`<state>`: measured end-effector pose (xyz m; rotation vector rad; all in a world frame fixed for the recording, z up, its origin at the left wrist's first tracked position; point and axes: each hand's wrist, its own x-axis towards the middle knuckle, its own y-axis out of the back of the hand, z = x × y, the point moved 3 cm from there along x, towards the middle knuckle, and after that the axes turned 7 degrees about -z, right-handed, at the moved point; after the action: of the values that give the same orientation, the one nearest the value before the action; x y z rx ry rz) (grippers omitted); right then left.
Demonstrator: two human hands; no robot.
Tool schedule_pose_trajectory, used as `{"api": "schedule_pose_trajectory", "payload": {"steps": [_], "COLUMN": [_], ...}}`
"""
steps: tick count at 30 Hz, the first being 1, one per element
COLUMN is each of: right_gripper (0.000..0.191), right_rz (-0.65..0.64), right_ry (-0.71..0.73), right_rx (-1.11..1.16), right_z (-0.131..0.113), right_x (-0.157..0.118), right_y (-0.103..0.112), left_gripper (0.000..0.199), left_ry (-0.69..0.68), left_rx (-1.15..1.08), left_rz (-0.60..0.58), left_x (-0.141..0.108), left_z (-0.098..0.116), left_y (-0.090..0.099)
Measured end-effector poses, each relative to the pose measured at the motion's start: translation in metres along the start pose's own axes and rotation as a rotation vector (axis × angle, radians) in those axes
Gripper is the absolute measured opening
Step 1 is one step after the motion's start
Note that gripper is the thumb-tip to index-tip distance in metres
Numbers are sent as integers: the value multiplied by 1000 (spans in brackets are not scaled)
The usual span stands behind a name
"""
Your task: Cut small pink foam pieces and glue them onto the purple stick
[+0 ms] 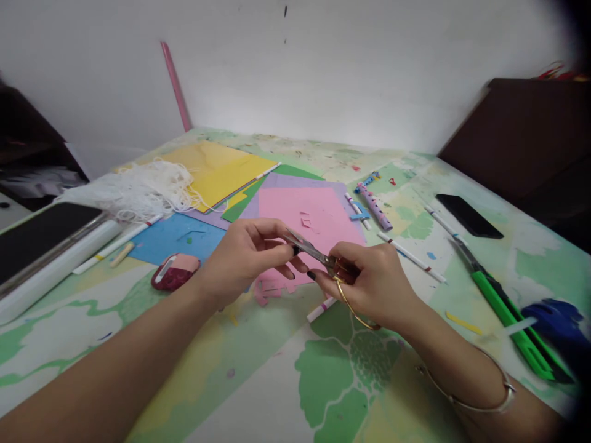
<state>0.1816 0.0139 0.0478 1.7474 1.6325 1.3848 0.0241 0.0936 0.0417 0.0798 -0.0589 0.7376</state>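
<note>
My right hand (381, 277) grips a pair of scissors (318, 252) by its gold-coloured handles, blades pointing left. Close to the blade tips, my left hand (249, 261) is closed in a pinch; whatever lies between its fingers is too small or hidden to make out. Both hands are above a pink paper sheet (318, 212), which bears small cut pieces. More pink scraps (270, 290) lie just below the left fingers. A white stick with a purple band (321, 309) is partly under the right hand.
Yellow paper (231, 169), blue paper (180, 240) and tangled white string (148, 187) lie left. A maroon-and-pink object (175, 272) is beside my left forearm. Right are a decorated purple tube (376, 208), a black phone (470, 215) and a green utility knife (512, 320).
</note>
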Motion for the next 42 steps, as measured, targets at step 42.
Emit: {"api": "schedule_pose_trajectory", "payload": {"steps": [42], "right_gripper": [22], "right_rz": [7], "right_ry": [11], "right_rx": [-105], "right_z": [2], "right_x": [-1], "right_y": [0], "left_gripper": [9], "left_ry": [35], "left_rx": [33], "left_rz": [-3], "left_x": [1], "left_z": [-1], "left_y": [2]}}
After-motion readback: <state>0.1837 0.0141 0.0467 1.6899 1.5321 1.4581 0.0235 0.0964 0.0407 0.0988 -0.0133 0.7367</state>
